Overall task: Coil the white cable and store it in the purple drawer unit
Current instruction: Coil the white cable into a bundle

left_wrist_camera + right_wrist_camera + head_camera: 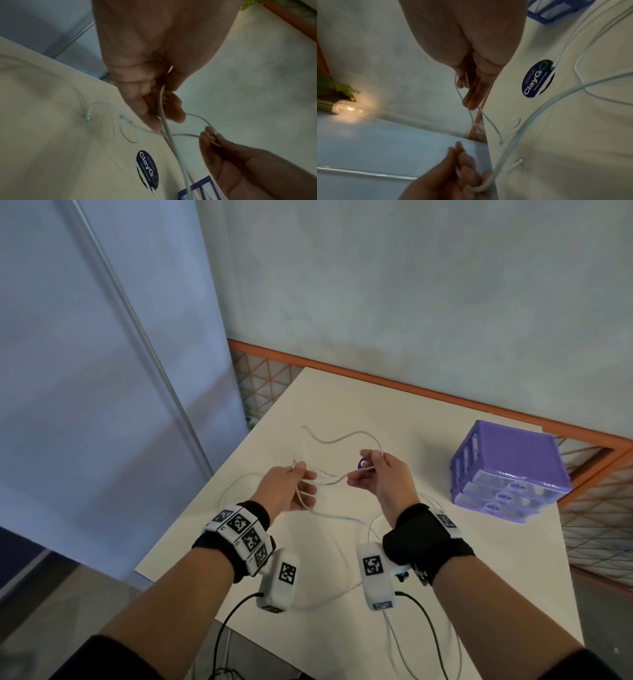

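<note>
The thin white cable (332, 482) sprawls in loose curves over the white table (428, 446) and hangs between my hands above it. My left hand (301, 484) grips a loop of it with curled fingers; in the left wrist view the cable (163, 108) runs out past its fingertips (173, 115). My right hand (363, 470) pinches a strand a little to the right, also visible from the left wrist camera as the right hand (212, 135). One cable end (88, 117) lies on the table. The purple drawer unit (510, 470) stands at the right, its drawers closed.
A round dark sticker (147, 169) sits on the table under my hands. An orange mesh railing (411, 392) borders the table's far and right sides, against a grey wall. A pale blue panel (85, 405) stands left. Black leads (233, 611) hang from the wrist cameras at the near edge.
</note>
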Motion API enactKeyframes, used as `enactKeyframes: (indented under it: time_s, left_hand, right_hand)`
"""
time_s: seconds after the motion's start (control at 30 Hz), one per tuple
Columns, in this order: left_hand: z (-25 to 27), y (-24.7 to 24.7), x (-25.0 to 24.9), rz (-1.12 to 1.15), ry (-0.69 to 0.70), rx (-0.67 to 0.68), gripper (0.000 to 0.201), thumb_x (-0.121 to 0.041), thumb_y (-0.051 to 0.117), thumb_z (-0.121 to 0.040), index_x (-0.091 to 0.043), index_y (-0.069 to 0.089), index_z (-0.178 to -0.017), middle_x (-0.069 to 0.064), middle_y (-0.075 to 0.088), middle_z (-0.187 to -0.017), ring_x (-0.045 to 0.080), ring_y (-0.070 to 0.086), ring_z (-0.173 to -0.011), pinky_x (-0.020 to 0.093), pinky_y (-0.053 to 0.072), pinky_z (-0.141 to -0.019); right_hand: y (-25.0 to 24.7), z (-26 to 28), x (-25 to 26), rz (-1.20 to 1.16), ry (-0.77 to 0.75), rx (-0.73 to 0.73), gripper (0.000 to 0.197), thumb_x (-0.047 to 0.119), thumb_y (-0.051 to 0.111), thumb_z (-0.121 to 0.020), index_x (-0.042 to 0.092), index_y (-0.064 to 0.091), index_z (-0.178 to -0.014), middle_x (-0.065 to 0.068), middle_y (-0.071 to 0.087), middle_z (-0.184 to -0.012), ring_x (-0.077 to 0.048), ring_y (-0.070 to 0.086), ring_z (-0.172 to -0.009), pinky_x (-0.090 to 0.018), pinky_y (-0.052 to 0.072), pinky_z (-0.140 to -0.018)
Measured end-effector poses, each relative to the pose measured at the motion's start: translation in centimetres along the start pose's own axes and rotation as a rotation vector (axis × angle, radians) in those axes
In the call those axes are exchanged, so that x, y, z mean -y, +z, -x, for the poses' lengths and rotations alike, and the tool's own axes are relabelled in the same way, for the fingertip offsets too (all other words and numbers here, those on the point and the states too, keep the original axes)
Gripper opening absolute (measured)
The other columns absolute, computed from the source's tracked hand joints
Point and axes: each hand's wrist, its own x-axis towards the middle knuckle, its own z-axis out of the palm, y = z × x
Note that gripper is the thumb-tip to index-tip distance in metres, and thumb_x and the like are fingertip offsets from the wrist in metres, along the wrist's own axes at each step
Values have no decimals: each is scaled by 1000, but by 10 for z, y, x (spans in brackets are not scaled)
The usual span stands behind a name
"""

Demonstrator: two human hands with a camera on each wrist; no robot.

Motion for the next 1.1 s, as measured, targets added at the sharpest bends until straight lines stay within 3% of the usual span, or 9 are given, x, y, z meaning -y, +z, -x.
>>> enactKeyframes:
  time_s: [0.07,0.23,0.4,0.53,0.6,0.7,0.83,0.9,1.1]
  left_hand:
    - [4,1,0,-25,-56,48,35,-28,41,-100,-3,63,-91,15,63,-78,20,60,-50,24,55,-50]
    - [1,2,-2,50,-55,54,32,-30,40,-100,-5,56,-112,12,71,-96,27,69,-80,37,55,-80]
    - [-10,3,-2,230,-30,-14,16,-25,43,-100,-11,51,-97,12,67,-107,28,68,-89,37,57,-74]
    - [-11,2,-5,391,-16,-29,20,-22,42,-100,-9,51,-87,7,61,-89,25,68,-84,36,56,-73]
    - [-11,1,-8,404,-28,-36,22,-21,43,-100,-8,53,-84,4,58,-82,21,67,-82,34,55,-71]
    - [-8,1,-10,353,-32,-13,24,-23,44,-99,-8,62,-104,1,52,-81,17,64,-81,32,54,-72]
    - [-2,1,-9,258,30,68,24,-27,44,-99,-17,65,-105,-1,50,-79,15,60,-83,33,52,-84]
    - [1,0,-8,207,57,102,26,-29,44,-99,-18,66,-108,0,51,-80,15,58,-86,32,53,-82]
    - [0,-9,-10,266,75,111,35,-32,43,-99,-14,63,-121,-2,61,-94,13,58,-88,27,50,-79]
  right_hand:
    - [8,4,3,-92,11,25,28,16,34,-103,0,58,-102,-9,49,-78,-25,64,-61,-40,60,-71]
    - [19,16,5,-222,59,123,22,15,44,-100,-2,57,-106,-10,49,-80,-21,68,-60,-28,61,-62]
    - [18,24,-6,-305,128,118,14,11,51,-97,0,60,-93,-10,54,-74,-21,68,-56,-27,60,-59]
    - [9,23,-20,-97,215,101,12,14,55,-95,3,60,-93,-9,58,-78,-14,59,-52,-22,54,-51]
    - [6,24,-24,78,247,68,30,20,61,-92,4,57,-116,-6,64,-80,-10,54,-49,-19,47,-46]
    - [4,24,-28,216,195,-52,80,27,69,-85,11,23,-148,-4,68,-83,-14,52,-56,-23,44,-55]
    - [17,32,-23,671,-140,-112,42,52,60,-84,33,61,-121,-1,46,-117,-19,43,-112,-27,29,-95]
    - [27,36,-21,841,-269,-6,30,59,55,-84,39,70,-100,7,47,-111,-13,36,-111,-29,21,-95]
    - [38,36,-12,593,-316,170,14,22,54,-95,19,66,-88,9,64,-78,-12,59,-79,-28,47,-78]
